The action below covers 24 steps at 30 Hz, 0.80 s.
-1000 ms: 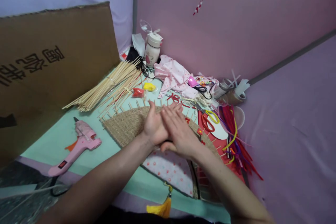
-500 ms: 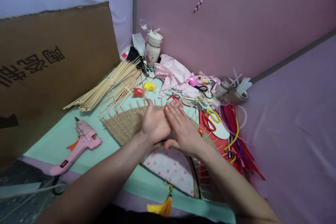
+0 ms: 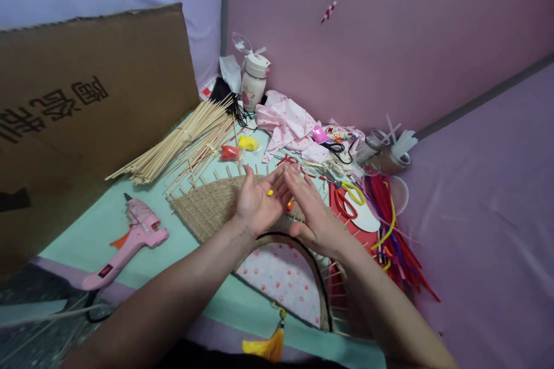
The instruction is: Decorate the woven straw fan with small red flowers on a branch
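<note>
My left hand is palm up with its fingers stretched out. On its palm rests a small yellow ball, which looks like modelling clay. Tilted above it, my right hand has straight fingers, its fingertips close to those of the left. Beneath both hands lies a woven fan-shaped piece with sticks jutting from its curved edge. Its inner part is white fabric with a red dot print, bordered in black. A small red and yellow piece shows between the hands, and a yellow tassel hangs at the near edge.
At left are a pink glue gun, a cardboard sheet and bundled sticks. Behind stand red and yellow clay packs and a bottle. Scissors and pipe cleaners lie at right.
My right hand has lifted and shifted slightly right, off the left palm. The yellow ball on the left palm has come into view.
</note>
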{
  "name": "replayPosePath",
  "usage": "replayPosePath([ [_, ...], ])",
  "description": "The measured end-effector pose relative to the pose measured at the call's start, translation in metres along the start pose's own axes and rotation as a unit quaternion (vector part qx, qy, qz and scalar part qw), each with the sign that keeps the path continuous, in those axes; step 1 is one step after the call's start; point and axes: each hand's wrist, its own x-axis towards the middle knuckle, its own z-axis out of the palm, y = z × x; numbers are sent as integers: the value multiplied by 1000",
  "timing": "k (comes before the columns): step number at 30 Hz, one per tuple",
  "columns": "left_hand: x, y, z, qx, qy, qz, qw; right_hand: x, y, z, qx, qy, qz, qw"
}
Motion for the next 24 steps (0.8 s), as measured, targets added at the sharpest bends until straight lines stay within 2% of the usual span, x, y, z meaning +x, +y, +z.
replayPosePath([
  [3, 0, 4, -1, 13, -10, 4, 1000, -1, 1, 1, -13, 9, 11, 1000],
  [7, -1, 0, -1, 17, -26, -6, 1000, 4, -3, 10, -26, 142, 91, 985],
  [8, -1, -2, 0, 13, -29, -10, 999, 6, -3, 13, -29, 159, 102, 981],
  [13, -1, -8, 3, 7, -30, -28, 999, 14, -7, 24, 13, 169, 85, 982],
  [16, 1, -2, 1, 19, -18, -20, 999, 17, -1, 17, 67, 193, 76, 976],
  [19, 3, 10, -7, 29, 27, 38, 999, 18, 22, 3, 88, 241, 127, 958],
  [21, 3, 20, -12, 37, 54, 96, 993, 18, 44, -1, 69, 235, 168, 955],
  [24, 3, 31, -16, 57, 71, 151, 984, 17, 72, 6, 30, 135, 189, 972],
])
